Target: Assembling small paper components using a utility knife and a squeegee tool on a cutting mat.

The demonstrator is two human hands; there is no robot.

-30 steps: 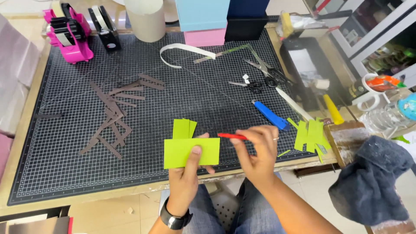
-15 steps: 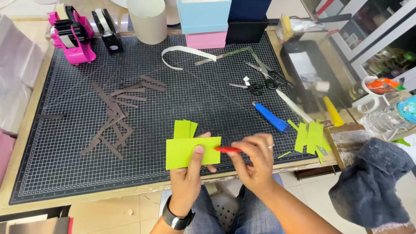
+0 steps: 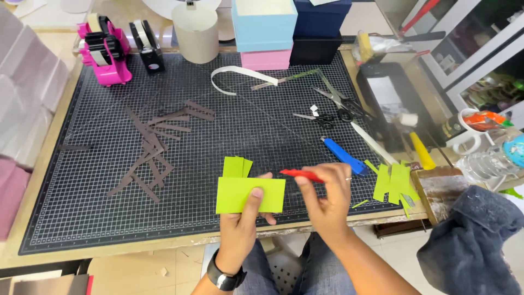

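Note:
My left hand (image 3: pixel 244 223) grips a lime-green rectangle of paper (image 3: pixel 240 192) with the thumb on top, held just above the near edge of the black gridded cutting mat (image 3: pixel 109 218). My right hand (image 3: pixel 326 198) holds a slim red tool (image 3: pixel 299 175), its tip aimed left toward the paper's right edge. A small stack of cut green pieces (image 3: pixel 237 166) lies on the mat right behind the held paper. A black watch sits on my left wrist.
Brown paper strips (image 3: pixel 153 143) are scattered on the mat's left half. Green strips (image 3: pixel 394 181), a blue cutter (image 3: pixel 343 155), scissors (image 3: pixel 323 118) and a yellow tool lie to the right. Pink and black tape dispensers (image 3: pixel 103 50), a cylinder and boxes line the back. A dark cloth (image 3: pixel 474 240) hangs at right.
The right hand with the red tool has shifted slightly right and away from the paper's edge; the left hand keeps the green paper in nearly the same spot.

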